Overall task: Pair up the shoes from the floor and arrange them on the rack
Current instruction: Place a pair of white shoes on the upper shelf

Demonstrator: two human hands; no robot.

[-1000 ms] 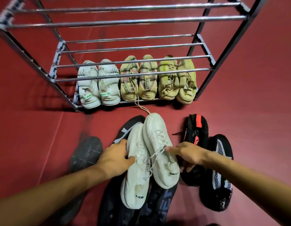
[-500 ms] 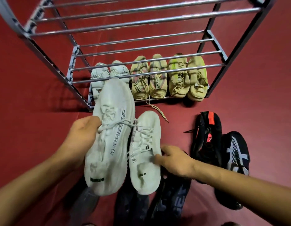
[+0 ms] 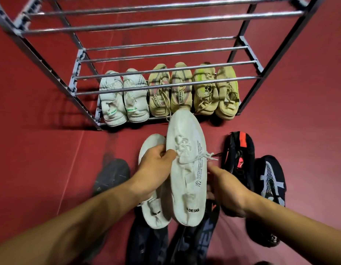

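Together, two white shoes [image 3: 186,169] are held above the floor [image 3: 41,150], the left hand [image 3: 156,173] clamped on their laced middles, the right hand [image 3: 227,188] closed at the nearer shoe's side, before the rack [image 3: 165,87].

Both hands [image 3: 156,169] [image 3: 226,188] grip white sneaker pair [image 3: 186,169] above dark shoes [image 3: 236,150]; rack [image 3: 165,86] bottom full.

The two white sneakers now overlap: the larger-looking sneaker [image 3: 186,169] sits right of and partly over the other sneaker [image 3: 153,188]. The left hand [image 3: 156,169] grips between them; the right hand [image 3: 227,188] has slid behind.
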